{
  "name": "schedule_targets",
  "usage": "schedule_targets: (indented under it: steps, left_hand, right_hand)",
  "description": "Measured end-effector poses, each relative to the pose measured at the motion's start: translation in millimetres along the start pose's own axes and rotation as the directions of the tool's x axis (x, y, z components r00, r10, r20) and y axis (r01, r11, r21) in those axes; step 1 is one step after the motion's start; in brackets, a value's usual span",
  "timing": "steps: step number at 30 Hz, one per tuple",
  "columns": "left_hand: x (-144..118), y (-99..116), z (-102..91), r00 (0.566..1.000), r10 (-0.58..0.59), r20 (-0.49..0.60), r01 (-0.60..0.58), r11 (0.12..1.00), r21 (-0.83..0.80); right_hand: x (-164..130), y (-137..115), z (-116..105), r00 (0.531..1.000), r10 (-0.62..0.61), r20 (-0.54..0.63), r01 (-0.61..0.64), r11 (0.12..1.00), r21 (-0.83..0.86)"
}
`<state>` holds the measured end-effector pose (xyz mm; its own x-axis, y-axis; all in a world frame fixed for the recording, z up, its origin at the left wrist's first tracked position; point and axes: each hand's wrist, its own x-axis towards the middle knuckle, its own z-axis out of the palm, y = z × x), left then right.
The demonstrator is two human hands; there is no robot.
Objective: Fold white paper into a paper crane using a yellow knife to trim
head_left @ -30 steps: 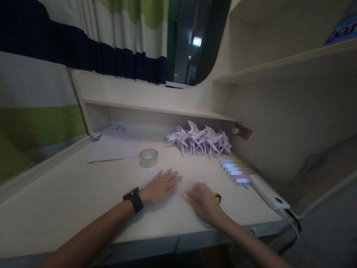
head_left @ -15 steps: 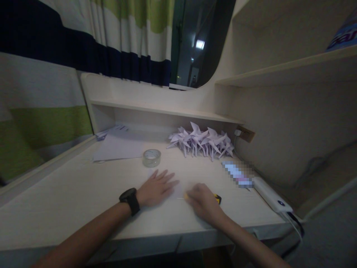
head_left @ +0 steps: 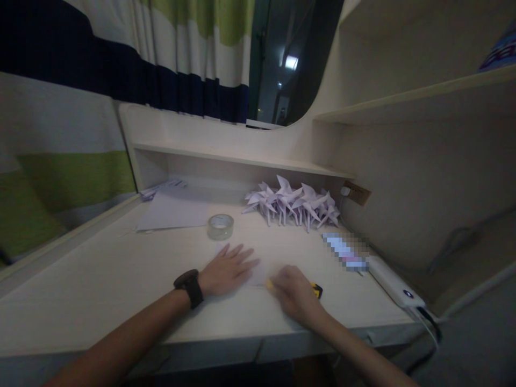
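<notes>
My left hand (head_left: 229,271) lies flat with its fingers spread, pressing on a white sheet of paper (head_left: 256,277) on the desk. The sheet is hard to tell from the pale desktop. To its right, my right hand (head_left: 292,293) is closed around a yellow-and-black utility knife (head_left: 317,291). One end of the knife sticks out behind the hand and a bit of yellow shows at the front; the fingers cover the middle. Its tip is blurred beside the paper. A roll of clear tape (head_left: 220,228) stands just beyond my left hand.
Several white paper pinwheels (head_left: 290,201) are heaped at the back of the desk (head_left: 100,290). Paper sheets (head_left: 173,207) lie at the back left. A phone (head_left: 342,251) and a white power strip (head_left: 393,282) with cables are on the right. A shelf (head_left: 242,158) overhangs the back.
The view has shifted very slightly. Both hands keep almost the same place, the left flat on the paper and the right closed around the utility knife.
</notes>
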<state>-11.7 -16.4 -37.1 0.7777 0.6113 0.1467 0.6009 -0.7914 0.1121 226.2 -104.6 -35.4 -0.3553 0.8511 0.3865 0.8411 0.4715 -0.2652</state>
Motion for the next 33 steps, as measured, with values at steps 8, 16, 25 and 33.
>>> schedule_targets:
  steps: [8,16,25,33]
  left_hand:
    - [0,-1,0.4,1.0,-0.005,0.013,0.006,1.0,-0.026]
    - [1,-2,0.6,1.0,-0.004,0.011,0.004,0.999,-0.041]
    - [2,-3,0.3,0.999,-0.001,0.032,0.002,1.0,-0.025]
    - [2,-3,-1.0,0.999,0.003,0.038,-0.002,0.999,-0.035]
  right_hand:
    - [1,-5,0,1.0,0.019,-0.013,-0.019,1.0,0.001]
    - [2,-8,1,1.0,0.014,-0.009,-0.014,1.0,-0.016]
    - [2,-11,0,0.999,0.036,0.026,-0.036,0.999,0.0]
    - [2,-18,2,0.998,0.014,0.064,-0.014,1.0,0.006]
